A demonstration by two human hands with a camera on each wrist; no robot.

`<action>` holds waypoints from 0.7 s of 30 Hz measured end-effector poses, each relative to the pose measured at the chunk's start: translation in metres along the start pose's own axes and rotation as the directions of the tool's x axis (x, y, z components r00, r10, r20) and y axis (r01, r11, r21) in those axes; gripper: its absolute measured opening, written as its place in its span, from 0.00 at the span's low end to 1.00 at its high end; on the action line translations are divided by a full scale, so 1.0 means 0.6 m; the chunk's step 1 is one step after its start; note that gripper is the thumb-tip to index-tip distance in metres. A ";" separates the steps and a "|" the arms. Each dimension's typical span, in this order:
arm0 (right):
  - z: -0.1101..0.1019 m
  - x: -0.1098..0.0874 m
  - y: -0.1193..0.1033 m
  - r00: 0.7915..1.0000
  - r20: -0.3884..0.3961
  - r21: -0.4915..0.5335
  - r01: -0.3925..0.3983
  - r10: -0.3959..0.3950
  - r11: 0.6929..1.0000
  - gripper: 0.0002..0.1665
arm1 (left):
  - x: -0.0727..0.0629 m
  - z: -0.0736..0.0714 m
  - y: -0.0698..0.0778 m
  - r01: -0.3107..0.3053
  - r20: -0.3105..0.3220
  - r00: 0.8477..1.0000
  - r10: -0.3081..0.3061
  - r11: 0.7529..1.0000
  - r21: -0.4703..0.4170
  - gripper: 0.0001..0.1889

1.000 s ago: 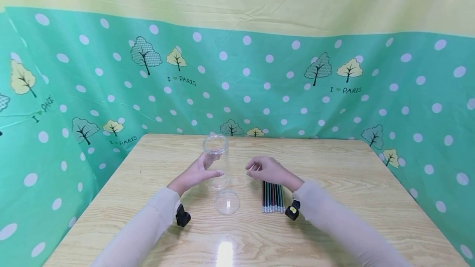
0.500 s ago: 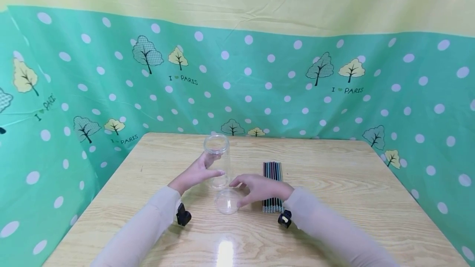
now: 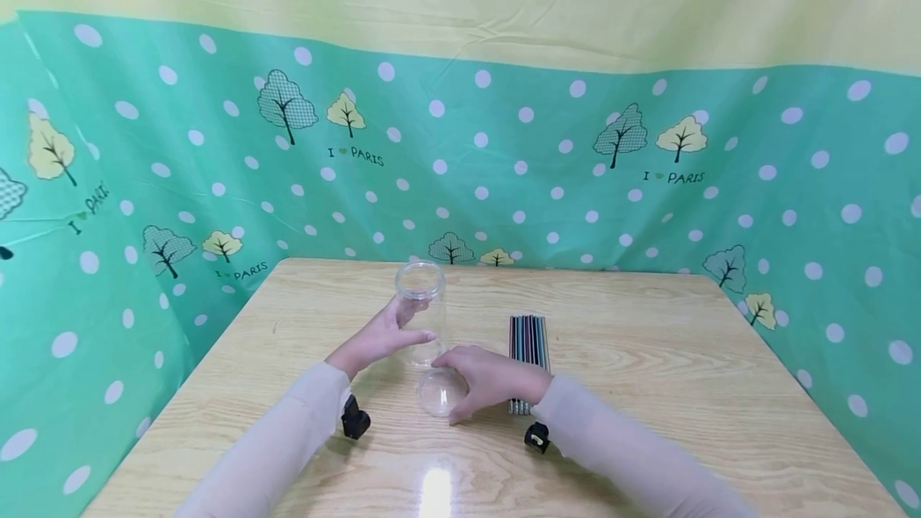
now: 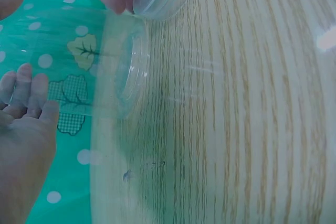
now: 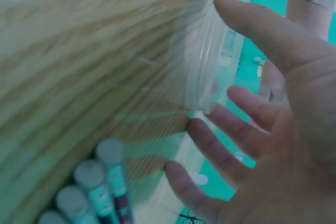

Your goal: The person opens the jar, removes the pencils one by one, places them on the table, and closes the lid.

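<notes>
A tall clear plastic jar [image 3: 436, 316] stands upright on the table in the head view, with its mouth uncovered. My left hand [image 3: 392, 332] holds it from the left, fingers behind and thumb in front. Just nearer to me lies a clear round lid [image 3: 436, 394]. Around the lid's right side my right hand [image 3: 492, 378] spreads thumb and fingers. In the right wrist view the lid [image 5: 203, 64] sits between thumb and fingers; a fingertip meets its edge, while the thumb looks slightly apart. Partly under my right wrist, a row of pencils [image 3: 528, 338] lies side by side.
The wooden table [image 3: 647, 326] reaches back to a green dotted cloth [image 3: 403, 206] hanging behind and at both sides. Black wrist cameras [image 3: 355, 420] hang below both sleeves. Pencil ends [image 5: 89, 179] lie close to my right hand in the right wrist view.
My right hand has come from above the pencils leftward and nearer to me, down to the lid, its thumb now at the lid's near edge. My left hand and the jar stay put.
</notes>
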State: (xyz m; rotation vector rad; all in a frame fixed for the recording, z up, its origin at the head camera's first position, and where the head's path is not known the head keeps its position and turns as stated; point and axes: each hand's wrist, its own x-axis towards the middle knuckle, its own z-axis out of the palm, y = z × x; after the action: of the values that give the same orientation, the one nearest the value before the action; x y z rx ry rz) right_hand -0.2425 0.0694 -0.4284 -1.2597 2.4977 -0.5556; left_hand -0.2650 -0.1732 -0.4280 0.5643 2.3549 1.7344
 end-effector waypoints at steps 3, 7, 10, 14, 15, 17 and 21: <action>0.002 0.002 -0.004 1.000 0.006 -0.051 -0.014 0.014 0.999 0.50 | -0.001 0.001 0.000 0.008 -0.004 1.000 -0.008 1.000 0.006 0.50; 0.004 0.002 -0.009 0.999 0.018 -0.078 -0.036 0.038 0.996 0.50 | -0.003 0.001 0.000 0.015 -0.007 1.000 -0.014 1.000 0.010 0.50; 0.003 0.001 -0.012 0.998 0.021 -0.094 -0.057 0.059 0.994 0.50 | -0.002 0.001 0.001 0.007 -0.007 1.000 -0.007 1.000 0.012 0.50; 0.001 0.000 -0.016 0.998 0.022 -0.101 -0.063 0.066 0.993 0.51 | 0.000 0.000 0.001 0.000 -0.007 1.000 0.000 1.000 0.017 0.50; 0.001 -0.001 -0.017 0.997 0.023 -0.102 -0.065 0.067 0.993 0.50 | 0.000 0.000 0.001 0.000 -0.007 1.000 0.000 1.000 0.016 0.50; 0.001 -0.002 -0.019 0.998 0.024 -0.103 -0.063 0.066 0.993 0.49 | 0.001 0.000 0.000 -0.004 -0.005 1.000 0.004 1.000 0.014 0.50; 0.000 -0.003 -0.022 0.997 0.027 -0.106 -0.073 0.076 0.992 0.46 | 0.002 0.000 -0.001 0.005 -0.006 1.000 -0.005 1.000 0.010 0.50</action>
State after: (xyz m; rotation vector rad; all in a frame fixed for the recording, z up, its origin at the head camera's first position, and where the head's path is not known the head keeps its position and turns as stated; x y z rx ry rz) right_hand -0.2322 0.0634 -0.4223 -1.1963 2.5655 -0.3885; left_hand -0.2660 -0.1730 -0.4282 0.5552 2.3690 1.7253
